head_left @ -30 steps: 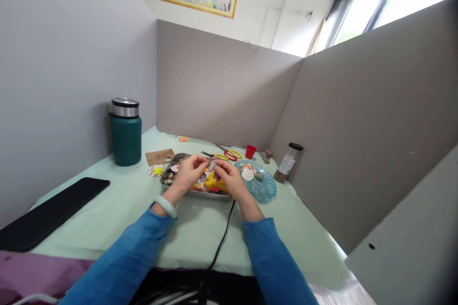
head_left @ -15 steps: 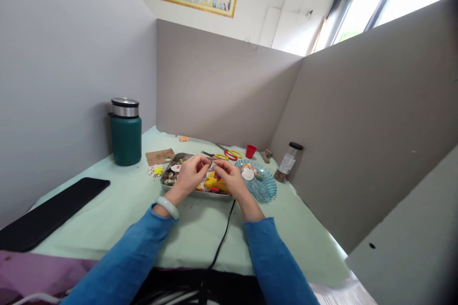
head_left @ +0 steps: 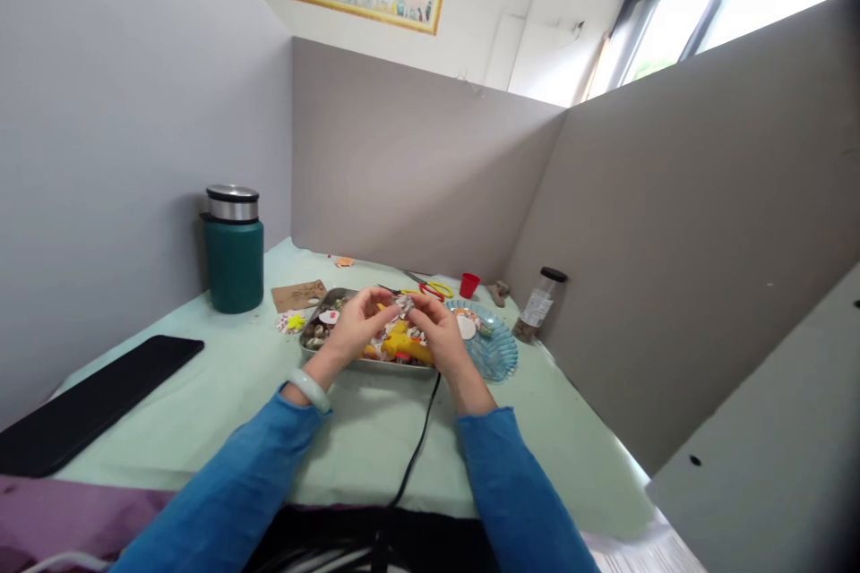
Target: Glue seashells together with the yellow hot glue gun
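Between the fingertips of both hands is a small whitish, crinkled-looking piece (head_left: 404, 304), too small to name. My left hand (head_left: 359, 322), with a pale bangle at the wrist, is closed on its left side by thumb and fingers. On the opposite side, my right hand (head_left: 438, 329) pinches it too, the fingers curled. Both hands are above a metal tray (head_left: 376, 367) holding pebble-like bits and colourful pieces. A yellow glue gun (head_left: 403, 342) lies in the tray, partly behind my right hand, and a black cord (head_left: 422, 439) runs from there towards me.
Right of the tray stands a blue scalloped plate (head_left: 501, 358) with small pieces. Behind are scissors (head_left: 440, 290), a red cup (head_left: 469, 286) and a lidded jar (head_left: 537, 309). A green flask (head_left: 234, 260) and black mat (head_left: 100, 398) are left. Grey partitions (head_left: 417, 152) enclose the table.
My fingertips have moved slightly apart, and more of the whitish piece shows between them. The glue gun and tray have stayed in place.
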Demonstrator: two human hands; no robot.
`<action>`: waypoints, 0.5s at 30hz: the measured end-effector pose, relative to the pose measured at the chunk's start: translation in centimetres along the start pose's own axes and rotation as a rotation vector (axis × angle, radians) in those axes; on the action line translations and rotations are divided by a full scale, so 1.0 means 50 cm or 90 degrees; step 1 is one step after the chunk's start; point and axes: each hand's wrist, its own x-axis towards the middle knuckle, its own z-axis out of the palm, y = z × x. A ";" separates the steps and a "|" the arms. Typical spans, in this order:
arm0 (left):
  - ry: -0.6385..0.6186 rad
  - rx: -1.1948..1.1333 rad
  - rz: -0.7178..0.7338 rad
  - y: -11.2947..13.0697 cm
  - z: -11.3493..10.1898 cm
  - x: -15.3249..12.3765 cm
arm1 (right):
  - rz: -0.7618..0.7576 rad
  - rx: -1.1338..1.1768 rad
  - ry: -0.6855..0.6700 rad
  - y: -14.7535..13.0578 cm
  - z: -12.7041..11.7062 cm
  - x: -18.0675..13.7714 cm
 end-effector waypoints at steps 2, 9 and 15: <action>-0.052 -0.005 -0.009 -0.001 0.001 -0.001 | -0.010 0.007 -0.008 0.002 0.001 -0.001; -0.071 -0.088 -0.019 0.006 -0.001 -0.008 | -0.040 -0.048 -0.014 0.003 0.008 -0.003; -0.083 -0.163 -0.049 0.002 -0.006 -0.005 | -0.072 -0.121 -0.021 0.014 0.006 -0.001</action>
